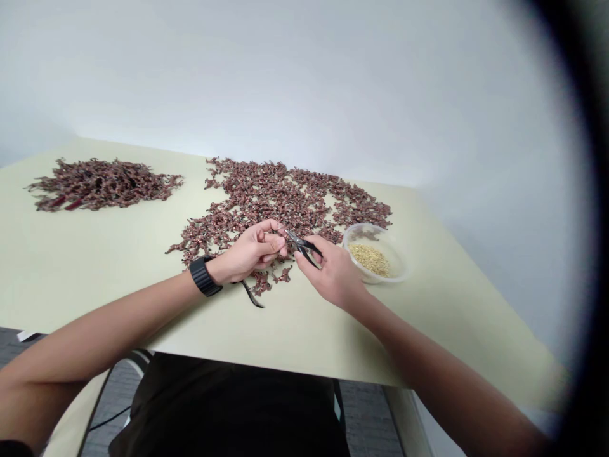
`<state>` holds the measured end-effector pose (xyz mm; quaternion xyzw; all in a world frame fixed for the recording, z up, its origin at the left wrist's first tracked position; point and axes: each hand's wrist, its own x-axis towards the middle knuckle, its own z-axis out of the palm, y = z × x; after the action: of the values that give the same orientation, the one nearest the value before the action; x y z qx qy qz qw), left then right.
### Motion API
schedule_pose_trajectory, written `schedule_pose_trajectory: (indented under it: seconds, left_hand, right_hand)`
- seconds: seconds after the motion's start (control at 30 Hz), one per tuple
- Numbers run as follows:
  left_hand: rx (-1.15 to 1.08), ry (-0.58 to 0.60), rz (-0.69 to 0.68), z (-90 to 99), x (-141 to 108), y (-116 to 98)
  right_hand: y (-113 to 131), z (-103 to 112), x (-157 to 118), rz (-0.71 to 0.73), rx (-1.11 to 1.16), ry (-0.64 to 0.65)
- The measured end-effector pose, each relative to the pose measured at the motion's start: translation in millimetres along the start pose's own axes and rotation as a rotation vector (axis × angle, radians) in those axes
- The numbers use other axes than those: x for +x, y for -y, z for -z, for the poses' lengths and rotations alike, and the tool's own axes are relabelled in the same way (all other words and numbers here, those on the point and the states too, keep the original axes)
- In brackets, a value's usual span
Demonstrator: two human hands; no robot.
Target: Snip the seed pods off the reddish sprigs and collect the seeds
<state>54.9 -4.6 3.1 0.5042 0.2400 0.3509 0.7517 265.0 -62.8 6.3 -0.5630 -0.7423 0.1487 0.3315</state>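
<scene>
My right hand (330,270) is wrapped round the black handles of small pliers (301,244), whose metal tips point left. At those tips the fingers of my left hand (261,251) are pinched together; what they hold is too small to make out. Both hands are over the front of a wide spread of small reddish-brown pieces (266,190). Just right of my right hand, a clear round tub (403,270) holds many tiny gold-coloured bits (370,259).
A second heap of reddish-brown pieces (109,184) lies at the left of the pale table (295,330). Under my left wrist, a black curved handle (252,296) sticks out. A white wall (266,82) stands behind the table.
</scene>
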Motion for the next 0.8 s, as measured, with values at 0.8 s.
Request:
schedule_pose_trajectory:
  seconds: [0.8]
  left_hand:
    - [0.273, -0.255, -0.162, -14.1, -2, 1]
  right_hand:
    - [-8, -6, 2, -0.046, 0.075, 0.006]
